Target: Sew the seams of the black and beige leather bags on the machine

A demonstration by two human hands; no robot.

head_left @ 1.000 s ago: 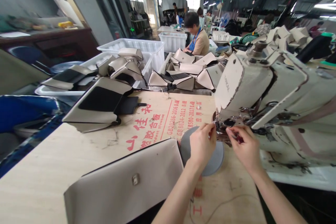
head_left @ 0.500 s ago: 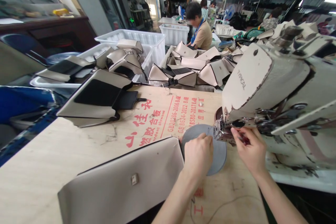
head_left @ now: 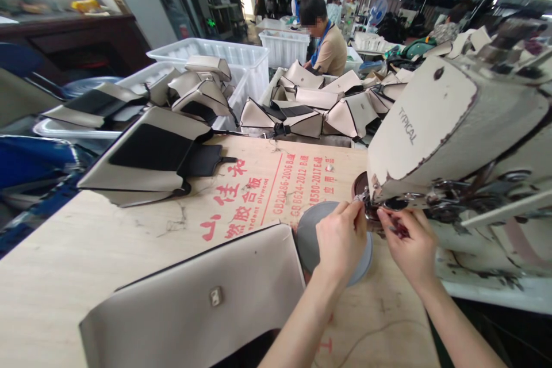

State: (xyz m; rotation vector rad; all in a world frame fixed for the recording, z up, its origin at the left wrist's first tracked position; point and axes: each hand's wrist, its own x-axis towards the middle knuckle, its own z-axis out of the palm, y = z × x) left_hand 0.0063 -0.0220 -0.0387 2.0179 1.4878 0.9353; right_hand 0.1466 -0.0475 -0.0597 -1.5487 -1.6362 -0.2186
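Observation:
At the needle end of a cream sewing machine (head_left: pixel 420 121) marked TYPICAL, both hands work close together. My left hand (head_left: pixel 342 238) is raised over a round grey disc (head_left: pixel 313 236), its fingertips pinched at the metal parts by the needle. What lies between them is too small to make out. My right hand (head_left: pixel 411 244) is pinched just below the machine head, thumb and forefinger together; anything held there is hidden. Left of the disc, a beige bag piece (head_left: pixel 194 293) with dark edging and a small metal fitting lies on the plywood table (head_left: pixel 43 276).
Another beige bag with a black panel (head_left: pixel 146 146) lies at the table's far left. Behind stand white plastic bins (head_left: pixel 254 63) and heaped bag pieces (head_left: pixel 306 98). A co-worker (head_left: pixel 330 46) sits beyond them. Loose thread (head_left: pixel 379 328) trails over the table's front.
My left hand has moved up and right, closer to the needle area, with its fingertips now near those of my right hand. The right hand has stayed almost in place.

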